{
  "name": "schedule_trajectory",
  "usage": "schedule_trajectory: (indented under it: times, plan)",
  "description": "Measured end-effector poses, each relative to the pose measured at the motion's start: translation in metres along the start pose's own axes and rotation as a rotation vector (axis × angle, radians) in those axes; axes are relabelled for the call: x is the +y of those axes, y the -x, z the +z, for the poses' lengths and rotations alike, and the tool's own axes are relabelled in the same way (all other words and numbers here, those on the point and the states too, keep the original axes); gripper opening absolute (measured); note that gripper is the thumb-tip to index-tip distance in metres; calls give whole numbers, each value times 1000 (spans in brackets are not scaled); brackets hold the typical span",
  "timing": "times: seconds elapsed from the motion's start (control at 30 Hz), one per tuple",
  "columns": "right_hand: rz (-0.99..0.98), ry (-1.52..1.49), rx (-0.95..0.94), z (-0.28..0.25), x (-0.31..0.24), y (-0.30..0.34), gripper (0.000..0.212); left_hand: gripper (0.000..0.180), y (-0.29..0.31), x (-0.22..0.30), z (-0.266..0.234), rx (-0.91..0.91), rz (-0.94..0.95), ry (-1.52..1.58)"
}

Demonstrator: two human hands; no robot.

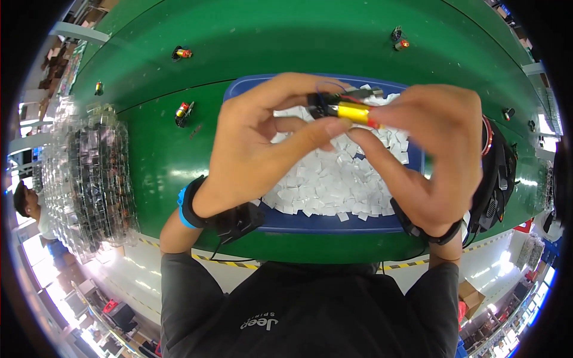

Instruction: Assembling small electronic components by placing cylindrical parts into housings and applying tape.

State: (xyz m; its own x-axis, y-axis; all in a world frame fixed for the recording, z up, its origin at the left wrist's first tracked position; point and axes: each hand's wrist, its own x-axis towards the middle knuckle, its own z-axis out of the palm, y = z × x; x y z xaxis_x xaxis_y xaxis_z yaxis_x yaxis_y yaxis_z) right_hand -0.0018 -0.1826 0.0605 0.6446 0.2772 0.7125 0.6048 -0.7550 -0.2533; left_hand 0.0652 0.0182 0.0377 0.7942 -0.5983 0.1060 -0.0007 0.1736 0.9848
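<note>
2 hands (248, 146) (444, 140), overlapping the blue tray's rim (310, 228), hold a yellow cylinder (353, 111)

The yellow cylinder (353, 111), toward one o'clock, wears a glossy, film-like skin, while the white paper pieces (334, 185) look matt in their smooth blue plastic tray (334, 224). At twelve the green tabletop (292, 30) is smooth with a faint sheen; at nine the clear plastic stack (89, 179) glints; at six the dark shirt (340, 304) is matt cloth.

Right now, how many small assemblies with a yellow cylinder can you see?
5: the assembly in the left hand; on the green table, a near-left one, a far-left one, an upper-left one and an upper-right one. Dark pieces at right could be more.
</note>
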Motion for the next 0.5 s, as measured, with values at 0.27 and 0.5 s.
schedule_trajectory:
  times: [0.27, 0.5]
  plan:
    - [372, -457, 40, 6, -5, 7, 36, 40, -6, -11, -7, 30, 340, -139]
    - [571, -707, 20, 5, -11, 3, 29, 41, -5, -11, -11, -3, 438, -350]
